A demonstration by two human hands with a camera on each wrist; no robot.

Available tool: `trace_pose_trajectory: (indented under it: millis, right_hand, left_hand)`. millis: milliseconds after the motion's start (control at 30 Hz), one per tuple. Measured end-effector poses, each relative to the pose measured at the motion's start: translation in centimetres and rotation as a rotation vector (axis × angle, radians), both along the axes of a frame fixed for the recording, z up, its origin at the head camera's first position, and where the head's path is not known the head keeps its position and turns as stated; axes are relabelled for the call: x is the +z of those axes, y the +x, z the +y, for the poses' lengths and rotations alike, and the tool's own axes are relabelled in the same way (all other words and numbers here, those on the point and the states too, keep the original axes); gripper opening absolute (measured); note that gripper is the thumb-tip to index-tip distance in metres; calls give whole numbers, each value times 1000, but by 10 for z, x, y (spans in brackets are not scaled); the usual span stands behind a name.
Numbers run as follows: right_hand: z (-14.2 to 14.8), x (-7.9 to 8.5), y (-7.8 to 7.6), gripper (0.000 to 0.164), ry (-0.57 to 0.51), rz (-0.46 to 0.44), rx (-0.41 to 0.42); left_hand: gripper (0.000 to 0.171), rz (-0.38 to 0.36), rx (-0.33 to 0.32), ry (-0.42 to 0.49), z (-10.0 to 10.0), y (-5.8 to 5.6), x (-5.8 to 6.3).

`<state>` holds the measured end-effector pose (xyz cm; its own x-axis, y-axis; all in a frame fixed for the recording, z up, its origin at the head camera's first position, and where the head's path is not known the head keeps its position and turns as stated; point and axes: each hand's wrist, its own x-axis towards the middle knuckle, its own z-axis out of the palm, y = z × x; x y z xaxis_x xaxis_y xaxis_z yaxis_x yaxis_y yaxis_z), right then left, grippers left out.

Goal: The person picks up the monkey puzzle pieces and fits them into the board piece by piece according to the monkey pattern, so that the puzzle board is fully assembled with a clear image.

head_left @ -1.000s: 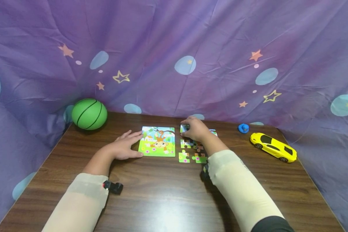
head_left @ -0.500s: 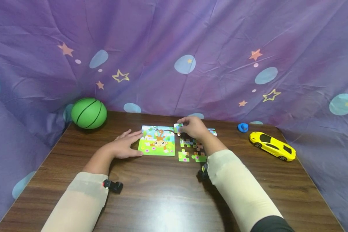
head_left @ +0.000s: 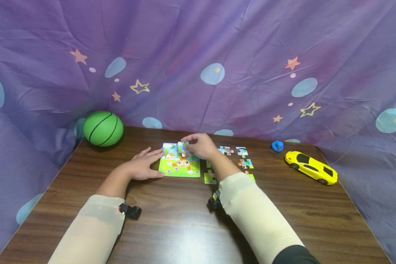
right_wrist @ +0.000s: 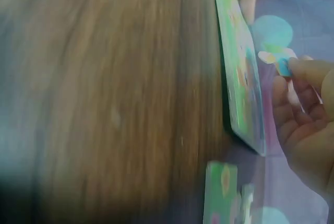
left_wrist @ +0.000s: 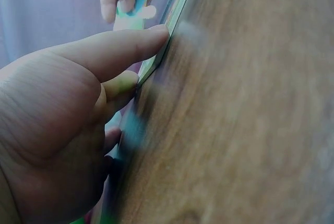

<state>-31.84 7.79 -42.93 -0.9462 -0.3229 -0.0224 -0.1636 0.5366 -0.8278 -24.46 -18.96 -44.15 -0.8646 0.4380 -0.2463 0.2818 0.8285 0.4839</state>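
Observation:
A square puzzle board (head_left: 179, 170) with a monkey picture lies flat on the table. My left hand (head_left: 145, 165) rests at its left side, fingers extended and spread; in the left wrist view the thumb (left_wrist: 130, 44) touches the board's edge. Over the board's upper part my right hand (head_left: 202, 146) pinches a jigsaw piece (head_left: 182, 146) between thumb and fingers. The right wrist view shows that piece (right_wrist: 282, 63) tilted and raised off the board. Right of the board lie several loose jigsaw pieces (head_left: 245, 163), some partly hidden under my right wrist.
On the brown wooden table (head_left: 171, 220), a green ball (head_left: 103, 129) stands at the back left. A blue rubber duck (head_left: 277, 146) and a yellow toy car (head_left: 311, 168) are on the right. Behind the table hangs a purple curtain (head_left: 171, 55) with stars.
My right hand has moved left, carrying the jigsaw piece from the loose pieces to above the board. More loose pieces now show on the right. My left hand stays put.

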Motion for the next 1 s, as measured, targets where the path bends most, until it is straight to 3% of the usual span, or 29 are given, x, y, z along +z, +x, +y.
trace_pose_trajectory:
  millis: [367,700,1000]
  right_hand:
    - [-37,-6,-5,35,198,2,-3]
    - [-43,-6,-10,48,389,90,163]
    - [-41,-6,-9,47,403,57,225]
  left_hand:
    - [93,-21,7,7,0,0,0]
    - [93,-27,5,7,0,-1,1]
    - [92,-22,4,-34,4,-1,9]
